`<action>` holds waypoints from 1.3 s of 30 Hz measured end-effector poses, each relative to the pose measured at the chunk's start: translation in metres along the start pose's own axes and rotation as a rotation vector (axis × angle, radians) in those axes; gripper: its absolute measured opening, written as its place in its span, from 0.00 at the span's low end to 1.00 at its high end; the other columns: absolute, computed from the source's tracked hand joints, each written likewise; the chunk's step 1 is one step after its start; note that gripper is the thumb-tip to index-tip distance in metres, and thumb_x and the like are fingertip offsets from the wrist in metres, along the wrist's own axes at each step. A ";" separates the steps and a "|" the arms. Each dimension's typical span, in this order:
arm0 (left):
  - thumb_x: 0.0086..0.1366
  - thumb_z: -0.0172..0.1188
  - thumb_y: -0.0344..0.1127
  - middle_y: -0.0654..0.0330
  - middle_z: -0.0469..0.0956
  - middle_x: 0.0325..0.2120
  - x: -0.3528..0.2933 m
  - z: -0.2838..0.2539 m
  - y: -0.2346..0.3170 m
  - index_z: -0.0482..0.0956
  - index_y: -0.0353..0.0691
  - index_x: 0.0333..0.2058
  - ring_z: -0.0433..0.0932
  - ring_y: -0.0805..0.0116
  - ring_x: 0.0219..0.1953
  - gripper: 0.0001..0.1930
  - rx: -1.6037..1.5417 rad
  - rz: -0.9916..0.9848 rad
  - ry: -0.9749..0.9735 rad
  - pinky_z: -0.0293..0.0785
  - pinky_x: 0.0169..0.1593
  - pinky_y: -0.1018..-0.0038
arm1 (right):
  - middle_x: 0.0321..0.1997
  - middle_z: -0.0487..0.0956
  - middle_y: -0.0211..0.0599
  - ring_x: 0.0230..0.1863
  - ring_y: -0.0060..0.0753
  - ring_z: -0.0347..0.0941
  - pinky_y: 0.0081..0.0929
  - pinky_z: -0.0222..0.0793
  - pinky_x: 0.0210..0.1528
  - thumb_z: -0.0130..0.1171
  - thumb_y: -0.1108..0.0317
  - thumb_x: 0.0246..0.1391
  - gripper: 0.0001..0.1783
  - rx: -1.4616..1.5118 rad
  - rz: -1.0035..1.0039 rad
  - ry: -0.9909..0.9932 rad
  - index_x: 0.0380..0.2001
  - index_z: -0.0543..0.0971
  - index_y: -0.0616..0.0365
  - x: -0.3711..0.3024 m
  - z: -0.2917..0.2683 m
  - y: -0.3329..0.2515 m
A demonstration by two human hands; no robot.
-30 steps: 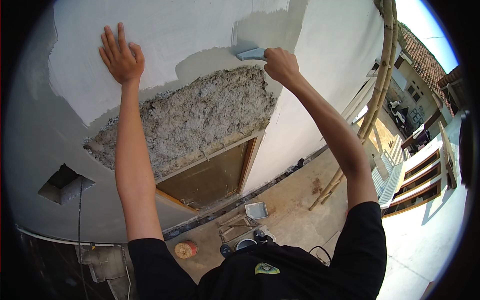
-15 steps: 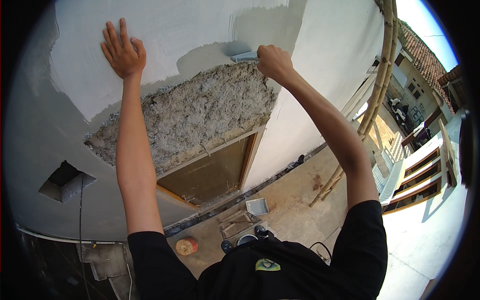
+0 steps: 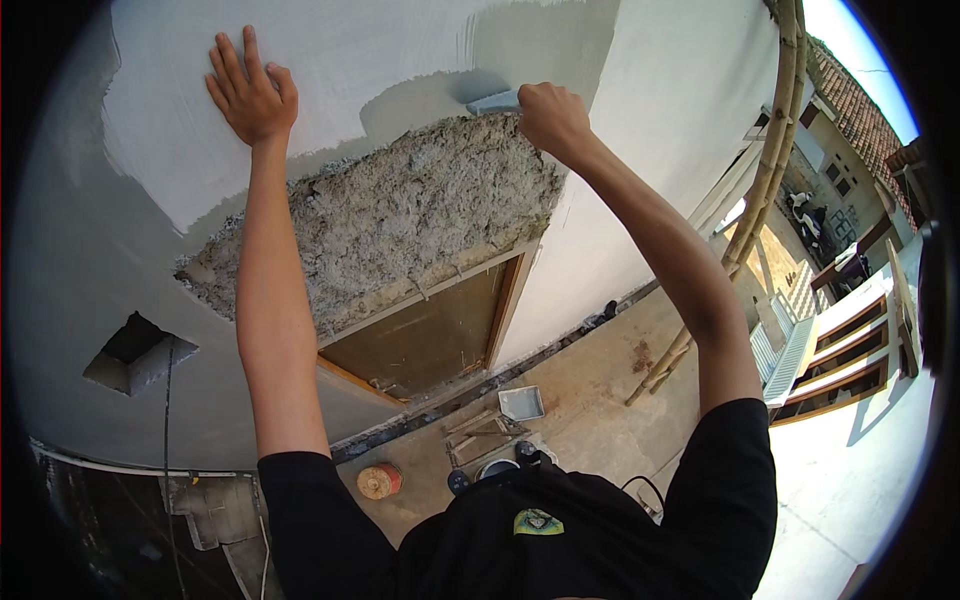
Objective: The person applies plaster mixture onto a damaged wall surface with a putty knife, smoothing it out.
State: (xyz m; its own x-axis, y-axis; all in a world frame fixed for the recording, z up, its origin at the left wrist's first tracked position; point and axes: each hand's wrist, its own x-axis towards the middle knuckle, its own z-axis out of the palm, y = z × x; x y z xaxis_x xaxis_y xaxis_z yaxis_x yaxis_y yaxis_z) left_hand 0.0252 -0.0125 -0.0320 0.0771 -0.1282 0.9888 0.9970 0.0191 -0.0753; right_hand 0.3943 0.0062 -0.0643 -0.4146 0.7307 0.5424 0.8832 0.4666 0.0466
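My left hand [image 3: 252, 95] lies flat against the white-coated part of the wall [image 3: 345, 60], fingers spread. To its right, my right hand [image 3: 556, 122] is closed around a flat, pale blue-grey tool [image 3: 495, 103]; its handle is hidden in my fist, and I cannot tell its exact kind. The tool rests at the wall, on a bare grey patch [image 3: 415, 108] just above the rough, broken upper edge of a concrete ledge [image 3: 410, 200]. A dark shadow falls beside the tool.
Below the ledge is a wood-framed opening [image 3: 425, 325]. A square hole [image 3: 135, 355] opens in the wall at left. On the ground stand a paint tray [image 3: 521, 403] and a reddish can [image 3: 379, 481]. Bamboo poles [image 3: 765, 165] rise at right.
The whole view has shifted slightly. Both hands keep nearly the same places on the wall, and the tool stays in my right hand with little visible movement.
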 end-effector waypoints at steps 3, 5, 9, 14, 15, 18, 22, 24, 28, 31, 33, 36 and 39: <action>0.65 0.43 0.42 0.54 0.54 0.69 0.002 0.003 0.003 0.59 0.56 0.67 0.52 0.53 0.70 0.30 0.003 -0.002 0.012 0.43 0.70 0.51 | 0.26 0.81 0.48 0.30 0.53 0.79 0.47 0.74 0.32 0.53 0.74 0.45 0.06 -0.016 0.011 0.123 0.27 0.78 0.62 0.018 -0.031 0.003; 0.65 0.43 0.42 0.54 0.54 0.69 0.002 0.003 0.005 0.59 0.56 0.67 0.52 0.53 0.70 0.30 0.002 -0.003 0.008 0.43 0.70 0.51 | 0.26 0.81 0.48 0.30 0.53 0.80 0.46 0.74 0.31 0.53 0.74 0.46 0.06 -0.013 0.038 0.183 0.27 0.78 0.62 0.018 -0.034 0.000; 0.65 0.43 0.41 0.54 0.53 0.69 0.002 0.003 0.008 0.59 0.55 0.67 0.52 0.54 0.70 0.30 0.002 -0.005 0.004 0.42 0.70 0.51 | 0.27 0.81 0.49 0.29 0.51 0.81 0.44 0.75 0.30 0.52 0.75 0.49 0.05 -0.048 0.081 0.163 0.27 0.78 0.62 0.002 0.012 0.001; 0.65 0.43 0.41 0.54 0.52 0.69 0.000 -0.001 0.004 0.58 0.55 0.67 0.51 0.54 0.71 0.30 0.009 -0.004 -0.022 0.42 0.70 0.51 | 0.27 0.82 0.47 0.30 0.50 0.81 0.44 0.75 0.30 0.52 0.75 0.50 0.05 -0.064 0.037 0.120 0.28 0.78 0.61 -0.001 0.007 0.007; 0.65 0.43 0.41 0.54 0.51 0.69 0.001 -0.002 0.002 0.58 0.55 0.67 0.50 0.54 0.71 0.30 0.011 -0.003 -0.024 0.42 0.70 0.51 | 0.27 0.81 0.47 0.29 0.50 0.81 0.44 0.75 0.29 0.52 0.75 0.50 0.05 -0.051 0.026 0.207 0.29 0.78 0.61 0.006 -0.006 0.006; 0.65 0.42 0.41 0.54 0.51 0.69 0.003 0.000 0.007 0.57 0.55 0.68 0.50 0.54 0.71 0.30 0.019 -0.006 -0.028 0.41 0.70 0.51 | 0.27 0.80 0.49 0.28 0.55 0.78 0.48 0.73 0.29 0.52 0.75 0.47 0.08 -0.017 0.080 0.327 0.33 0.76 0.61 0.026 -0.038 0.004; 0.65 0.43 0.41 0.53 0.52 0.69 0.001 0.002 0.007 0.57 0.55 0.67 0.49 0.53 0.71 0.30 0.007 -0.001 -0.025 0.41 0.70 0.51 | 0.25 0.82 0.43 0.27 0.46 0.81 0.40 0.75 0.25 0.53 0.76 0.51 0.05 -0.153 0.030 0.303 0.28 0.78 0.60 0.013 0.014 -0.011; 0.65 0.43 0.41 0.53 0.52 0.69 0.002 0.002 0.008 0.58 0.54 0.67 0.50 0.53 0.71 0.30 0.007 0.001 -0.026 0.41 0.70 0.50 | 0.26 0.83 0.42 0.29 0.43 0.82 0.39 0.76 0.26 0.53 0.76 0.51 0.05 -0.182 0.026 0.284 0.28 0.79 0.59 0.005 0.019 -0.011; 0.65 0.43 0.41 0.53 0.52 0.69 0.002 0.001 0.006 0.58 0.54 0.67 0.50 0.52 0.71 0.30 0.004 -0.002 -0.022 0.41 0.70 0.50 | 0.26 0.82 0.40 0.32 0.41 0.82 0.34 0.75 0.26 0.55 0.74 0.51 0.05 -0.178 -0.014 0.107 0.28 0.80 0.57 0.017 -0.028 -0.004; 0.64 0.42 0.41 0.54 0.52 0.69 0.003 0.001 0.007 0.58 0.54 0.67 0.51 0.54 0.70 0.31 0.042 0.000 -0.013 0.42 0.70 0.52 | 0.21 0.81 0.38 0.25 0.35 0.80 0.29 0.72 0.21 0.56 0.73 0.50 0.06 -0.291 -0.013 0.422 0.32 0.81 0.60 0.030 -0.041 -0.004; 0.64 0.42 0.41 0.53 0.52 0.69 0.003 0.002 0.010 0.58 0.54 0.67 0.51 0.54 0.70 0.31 0.030 -0.002 -0.019 0.42 0.70 0.51 | 0.20 0.80 0.38 0.24 0.34 0.80 0.29 0.72 0.20 0.56 0.74 0.50 0.07 -0.311 -0.014 0.381 0.33 0.81 0.61 0.025 -0.015 -0.006; 0.64 0.43 0.41 0.53 0.52 0.69 0.002 0.002 0.008 0.58 0.54 0.67 0.51 0.54 0.70 0.31 0.032 -0.003 -0.021 0.42 0.70 0.51 | 0.19 0.80 0.37 0.24 0.32 0.80 0.29 0.72 0.20 0.56 0.74 0.49 0.10 -0.350 -0.017 0.322 0.35 0.81 0.65 0.007 0.021 -0.013; 0.64 0.44 0.40 0.53 0.53 0.69 0.001 -0.001 0.005 0.59 0.54 0.67 0.51 0.52 0.70 0.31 0.026 -0.003 -0.027 0.43 0.69 0.50 | 0.22 0.81 0.40 0.25 0.38 0.81 0.33 0.74 0.23 0.55 0.73 0.51 0.07 -0.198 -0.033 0.150 0.32 0.80 0.62 -0.003 0.014 -0.011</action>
State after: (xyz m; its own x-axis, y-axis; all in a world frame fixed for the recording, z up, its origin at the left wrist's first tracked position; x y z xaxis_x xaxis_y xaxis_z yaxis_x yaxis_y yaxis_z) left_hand 0.0305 -0.0140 -0.0316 0.0735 -0.1011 0.9922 0.9966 0.0443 -0.0693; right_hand 0.3824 0.0058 -0.0787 -0.4200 0.6279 0.6553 0.9015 0.3714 0.2220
